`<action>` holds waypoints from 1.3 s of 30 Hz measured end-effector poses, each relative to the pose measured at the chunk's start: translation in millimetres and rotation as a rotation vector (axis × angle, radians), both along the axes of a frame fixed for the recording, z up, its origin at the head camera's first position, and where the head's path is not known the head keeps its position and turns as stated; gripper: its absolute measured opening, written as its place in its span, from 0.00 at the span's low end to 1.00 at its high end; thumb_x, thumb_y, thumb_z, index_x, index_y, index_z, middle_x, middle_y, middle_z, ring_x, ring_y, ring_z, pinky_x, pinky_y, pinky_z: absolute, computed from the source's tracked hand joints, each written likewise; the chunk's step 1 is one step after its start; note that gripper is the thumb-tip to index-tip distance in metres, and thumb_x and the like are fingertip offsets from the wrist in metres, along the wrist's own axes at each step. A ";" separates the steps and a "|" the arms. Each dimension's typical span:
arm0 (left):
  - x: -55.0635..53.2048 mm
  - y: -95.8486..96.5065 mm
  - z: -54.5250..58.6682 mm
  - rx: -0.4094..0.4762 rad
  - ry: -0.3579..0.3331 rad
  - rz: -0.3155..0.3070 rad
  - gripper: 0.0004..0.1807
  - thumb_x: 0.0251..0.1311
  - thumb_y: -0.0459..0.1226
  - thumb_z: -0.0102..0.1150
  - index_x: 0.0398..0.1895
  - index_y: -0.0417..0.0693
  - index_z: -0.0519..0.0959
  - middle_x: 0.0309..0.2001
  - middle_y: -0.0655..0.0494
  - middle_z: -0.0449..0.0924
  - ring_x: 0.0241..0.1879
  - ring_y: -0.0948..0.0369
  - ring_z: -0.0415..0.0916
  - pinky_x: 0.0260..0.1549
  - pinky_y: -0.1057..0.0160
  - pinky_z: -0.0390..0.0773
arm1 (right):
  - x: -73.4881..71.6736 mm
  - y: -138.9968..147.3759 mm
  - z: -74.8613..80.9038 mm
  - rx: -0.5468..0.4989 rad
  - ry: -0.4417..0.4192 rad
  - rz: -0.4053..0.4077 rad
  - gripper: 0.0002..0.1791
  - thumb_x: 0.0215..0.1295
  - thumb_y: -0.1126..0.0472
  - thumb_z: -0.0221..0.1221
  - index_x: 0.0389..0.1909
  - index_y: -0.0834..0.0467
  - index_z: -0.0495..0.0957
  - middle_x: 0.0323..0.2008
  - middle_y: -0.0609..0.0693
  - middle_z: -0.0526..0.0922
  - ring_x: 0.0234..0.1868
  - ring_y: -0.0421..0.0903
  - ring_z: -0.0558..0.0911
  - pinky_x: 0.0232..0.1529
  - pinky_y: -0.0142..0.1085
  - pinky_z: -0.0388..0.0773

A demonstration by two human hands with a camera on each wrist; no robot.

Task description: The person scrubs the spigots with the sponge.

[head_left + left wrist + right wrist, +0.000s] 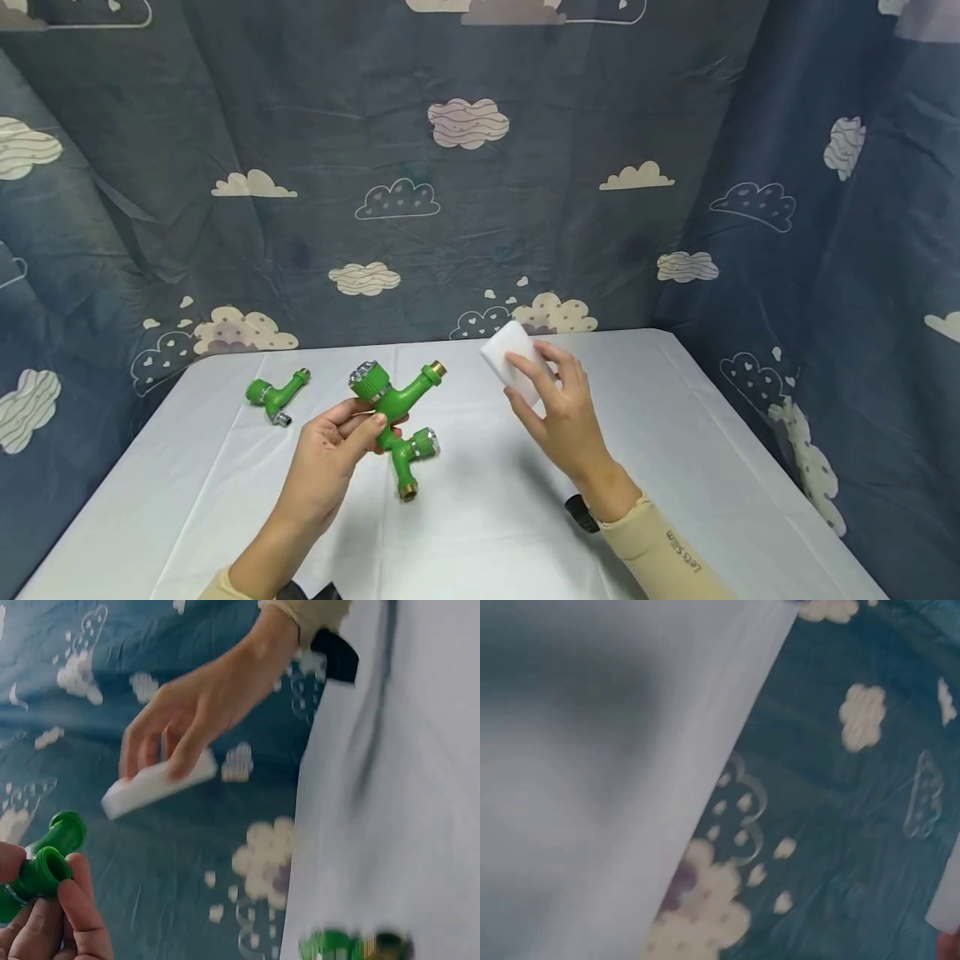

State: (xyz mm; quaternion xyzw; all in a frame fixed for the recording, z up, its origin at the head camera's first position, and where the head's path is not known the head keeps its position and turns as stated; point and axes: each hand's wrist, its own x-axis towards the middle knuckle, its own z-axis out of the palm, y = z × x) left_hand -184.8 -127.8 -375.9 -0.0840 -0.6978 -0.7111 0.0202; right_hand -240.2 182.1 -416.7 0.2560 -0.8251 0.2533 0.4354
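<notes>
My left hand (330, 446) holds a green two-way tap (408, 398) by its middle, thumb in front, raised over the table. The tap has green knobs with silvery ends and brass-coloured threaded outlets; fingers cover part of its body. In the left wrist view, open green ends of the tap (69, 831) show between the fingers. My right hand (573, 425) pinches a white sponge block (512, 346) between thumb and fingers, up to the right of the tap. Only an edge of the sponge (946, 900) shows in the right wrist view.
A smaller green tap (281, 393) lies on the white-covered table (480, 542) at the back left. Dark cloud-patterned cloth (510, 225) stands behind the table and along both sides. A blurred green piece (330, 945) appears at the bottom of the left wrist view.
</notes>
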 end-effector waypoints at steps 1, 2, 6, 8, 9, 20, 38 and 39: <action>-1.8 -8.0 -0.6 -0.016 -0.018 0.018 0.21 0.78 0.34 0.61 0.66 0.30 0.75 0.44 0.60 0.94 0.39 0.67 0.85 0.41 0.70 0.82 | -3.4 5.9 -0.5 0.004 -0.019 -0.021 0.29 0.65 0.62 0.74 0.67 0.51 0.80 0.66 0.66 0.75 0.60 0.63 0.78 0.49 0.54 0.82; -4.2 -16.6 -1.6 -0.042 -0.034 0.042 0.21 0.78 0.35 0.61 0.67 0.31 0.74 0.44 0.63 0.94 0.39 0.68 0.83 0.41 0.71 0.80 | -6.9 12.0 -1.1 0.007 -0.040 -0.042 0.30 0.64 0.62 0.75 0.67 0.51 0.80 0.65 0.66 0.75 0.60 0.64 0.78 0.49 0.55 0.82; -15.7 -56.2 -11.7 -0.154 -0.126 0.129 0.24 0.80 0.40 0.59 0.70 0.35 0.73 0.43 0.70 0.93 0.39 0.69 0.73 0.41 0.70 0.74 | -21.2 37.8 -7.0 0.025 -0.115 -0.122 0.29 0.64 0.62 0.76 0.66 0.52 0.81 0.63 0.67 0.75 0.58 0.66 0.79 0.51 0.59 0.81; -20.7 -76.4 -20.3 -0.201 -0.172 0.163 0.25 0.80 0.40 0.59 0.71 0.34 0.72 0.42 0.72 0.93 0.39 0.70 0.76 0.41 0.71 0.76 | -28.1 50.8 -12.2 0.036 -0.162 -0.156 0.28 0.65 0.61 0.75 0.66 0.52 0.81 0.63 0.67 0.76 0.56 0.66 0.80 0.52 0.61 0.80; -22.5 -85.7 -24.7 -0.216 -0.197 0.176 0.26 0.80 0.40 0.59 0.71 0.33 0.72 0.41 0.72 0.93 0.38 0.71 0.76 0.41 0.71 0.77 | -31.6 57.2 -15.3 0.041 -0.186 -0.173 0.28 0.65 0.61 0.75 0.66 0.52 0.81 0.63 0.67 0.76 0.56 0.66 0.80 0.52 0.62 0.80; -29.5 -148.2 -62.6 -0.357 -0.365 0.234 0.31 0.75 0.43 0.67 0.66 0.24 0.74 0.37 0.66 0.86 0.34 0.71 0.83 0.38 0.69 0.88 | -58.0 120.6 -42.9 0.093 -0.484 -0.344 0.27 0.74 0.56 0.68 0.70 0.58 0.77 0.63 0.74 0.73 0.59 0.75 0.78 0.56 0.70 0.77; -25.9 -163.7 -77.1 -0.372 -0.447 0.261 0.23 0.67 0.37 0.73 0.53 0.25 0.79 0.35 0.56 0.86 0.30 0.67 0.86 0.34 0.68 0.90 | -84.2 151.1 -47.2 0.246 -0.867 -0.460 0.34 0.74 0.52 0.66 0.72 0.67 0.70 0.57 0.82 0.73 0.47 0.69 0.82 0.45 0.63 0.85; -26.2 -164.0 -77.2 -0.379 -0.443 0.260 0.23 0.68 0.37 0.72 0.52 0.25 0.79 0.35 0.55 0.86 0.31 0.67 0.86 0.34 0.68 0.90 | -84.4 152.4 -47.8 0.254 -0.889 -0.462 0.35 0.75 0.51 0.66 0.72 0.67 0.70 0.57 0.82 0.73 0.47 0.69 0.81 0.46 0.64 0.85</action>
